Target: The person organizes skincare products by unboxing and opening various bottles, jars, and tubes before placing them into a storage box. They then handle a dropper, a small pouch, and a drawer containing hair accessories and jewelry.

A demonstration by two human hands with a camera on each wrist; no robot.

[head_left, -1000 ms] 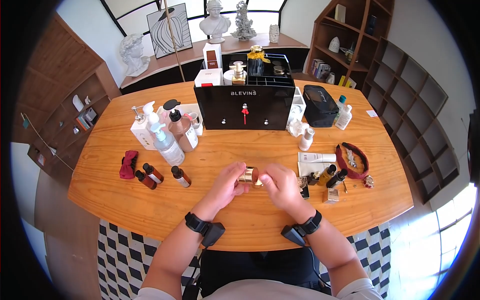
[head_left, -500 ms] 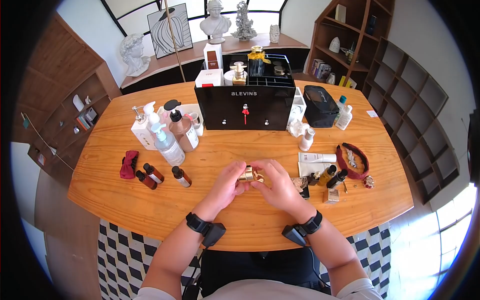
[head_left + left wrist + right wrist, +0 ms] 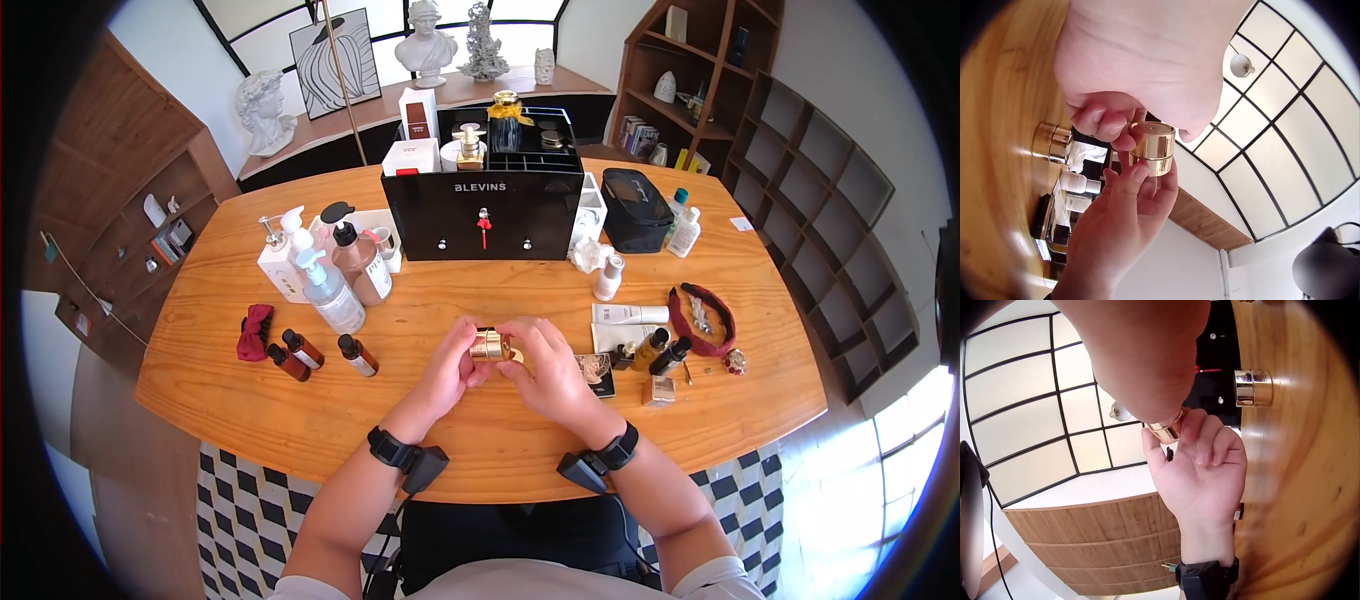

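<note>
A shiny gold cosmetic jar (image 3: 487, 346) is held between both hands above the near middle of the table. My left hand (image 3: 446, 375) grips one end of it, fingers curled. The right hand (image 3: 550, 375) has its thumb and fingers round the other end. In the left wrist view a seam runs around the gold jar (image 3: 1152, 149), and the right thumb presses its side. A second gold jar (image 3: 1052, 142) stands on the wood close by, also visible as a gold jar (image 3: 1254, 388) in the right wrist view.
Ahead stands a black organizer (image 3: 485, 220) with bottles and boxes on top. Pump bottles (image 3: 335, 290) and small brown bottles (image 3: 357, 355) are on the left. Over on the right lie a tube (image 3: 630, 314), a dark red headband (image 3: 725, 320), and a black case (image 3: 637, 212).
My right hand has turned at the jar's end, its fingers moving from a bunched position to a reach over and around it. The left hand keeps its hold. The head view has shifted slightly.
</note>
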